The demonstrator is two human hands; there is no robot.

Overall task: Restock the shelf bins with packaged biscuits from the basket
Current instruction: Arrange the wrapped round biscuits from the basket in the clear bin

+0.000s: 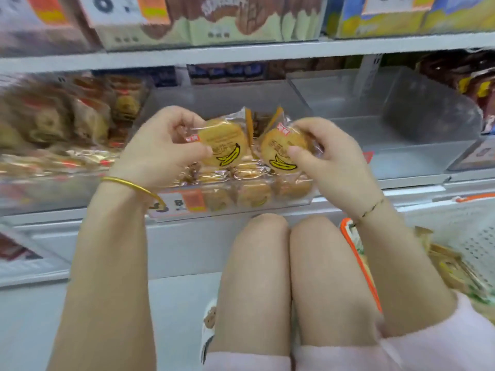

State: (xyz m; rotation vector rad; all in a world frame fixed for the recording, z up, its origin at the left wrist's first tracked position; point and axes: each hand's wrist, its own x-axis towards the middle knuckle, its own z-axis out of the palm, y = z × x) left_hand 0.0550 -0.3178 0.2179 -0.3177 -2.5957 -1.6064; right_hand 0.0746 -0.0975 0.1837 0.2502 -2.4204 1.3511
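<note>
My left hand (160, 148) pinches a round biscuit packet with a yellow banana print (226, 145), held upright over a clear shelf bin (294, 202). My right hand (329, 162) pinches a second banana biscuit packet (278, 153) just to the right of the first; the two packets nearly touch. Below them the bin holds several more of the same packets (249, 194). The white basket with an orange rim (359, 261) stands at the lower right beside my knees, with packets inside it (450, 266).
To the left, a clear bin is full of brown wrapped snacks (67, 124). An empty clear bin (401, 121) lies to the right. The shelf above (241, 53) carries boxed goods and price tags. My knees (289, 263) are close to the shelf base.
</note>
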